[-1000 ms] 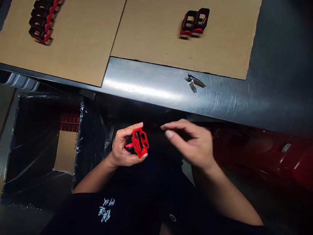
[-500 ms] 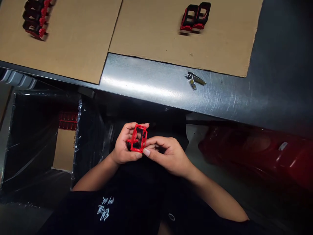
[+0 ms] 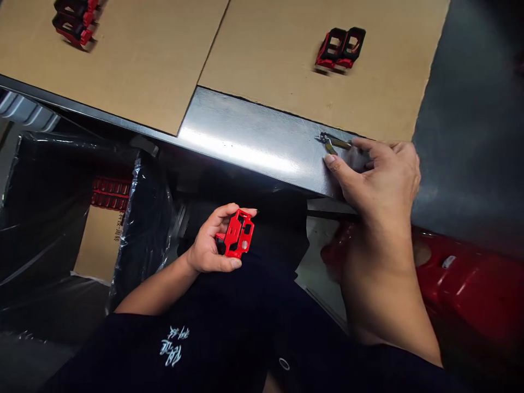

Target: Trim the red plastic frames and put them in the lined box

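My left hand (image 3: pixel 208 243) is shut on a red and black moulded plastic frame (image 3: pixel 238 233), held low in front of my body below the table edge. My right hand (image 3: pixel 380 177) has reached up to the steel table top, well away from that frame. Its thumb and index fingertip are on either side of a small metal nail clipper (image 3: pixel 335 143), which lies by the cardboard edge. The clipper still rests on the steel, and I see no clear grip on it.
Two cardboard sheets (image 3: pixel 278 65) cover the steel table (image 3: pixel 254 136), bearing a joined pair of red-black parts (image 3: pixel 339 48) and a row of similar parts (image 3: pixel 73 24). Left below stands a black plastic-lined box (image 3: pixel 45 218) holding red parts (image 3: pixel 110 194). A glossy red shell (image 3: pixel 470 278) lies right below.
My right hand has let go of the red frame and moved up and right to the clipper on the table. My left hand keeps the frame, and the view has shifted slightly.
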Demonstrator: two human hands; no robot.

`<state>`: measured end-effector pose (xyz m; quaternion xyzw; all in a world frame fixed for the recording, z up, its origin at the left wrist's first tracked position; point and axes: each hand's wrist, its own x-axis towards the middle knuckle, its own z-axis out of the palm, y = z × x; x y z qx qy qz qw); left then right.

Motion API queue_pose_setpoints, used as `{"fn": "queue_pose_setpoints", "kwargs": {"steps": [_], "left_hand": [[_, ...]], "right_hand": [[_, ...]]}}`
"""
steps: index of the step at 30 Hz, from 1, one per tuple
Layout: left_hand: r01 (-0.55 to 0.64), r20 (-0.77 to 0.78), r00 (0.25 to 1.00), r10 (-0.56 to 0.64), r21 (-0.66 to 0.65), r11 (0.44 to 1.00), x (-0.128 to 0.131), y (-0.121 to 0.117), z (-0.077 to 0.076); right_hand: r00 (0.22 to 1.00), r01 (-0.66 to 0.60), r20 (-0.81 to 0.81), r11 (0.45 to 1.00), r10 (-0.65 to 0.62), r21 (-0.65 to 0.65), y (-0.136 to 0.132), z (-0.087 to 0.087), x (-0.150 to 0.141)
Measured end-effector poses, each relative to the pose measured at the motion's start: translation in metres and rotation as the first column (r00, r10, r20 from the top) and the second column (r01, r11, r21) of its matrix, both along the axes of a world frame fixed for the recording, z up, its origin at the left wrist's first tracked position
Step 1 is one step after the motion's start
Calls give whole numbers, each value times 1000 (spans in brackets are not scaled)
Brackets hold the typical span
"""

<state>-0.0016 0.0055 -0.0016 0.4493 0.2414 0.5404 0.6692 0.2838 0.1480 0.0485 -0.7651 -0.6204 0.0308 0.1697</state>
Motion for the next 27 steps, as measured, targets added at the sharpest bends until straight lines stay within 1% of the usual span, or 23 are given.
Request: {"fn": "queue_pose_setpoints", "kwargs": {"steps": [2, 5, 9, 14, 21, 27], "left_hand": [[21, 22, 1000, -20, -50, 999, 0, -1, 0], [84, 104, 992, -71, -125, 989, 1, -1, 1], [163, 228, 965, -127, -147, 976, 3, 2, 4], [204, 283, 949, -139, -214, 955, 6, 2, 5], [225, 349, 926, -142, -210, 951, 7, 1, 2], [226, 347, 926, -148, -196, 954, 8, 3, 2]], "right_hand": [[1000, -10, 0, 1000, 10, 29, 0, -2, -4], [1000, 22, 11, 999, -22, 46, -2, -2, -9], [998, 69, 5, 996, -69, 56, 0, -1, -12], [996, 87, -21, 992, -86, 93, 4, -2, -13], [997, 74, -23, 984, -71, 161, 4, -9, -10], [997, 79, -15, 984, -77, 161, 5, -12, -9]]}}
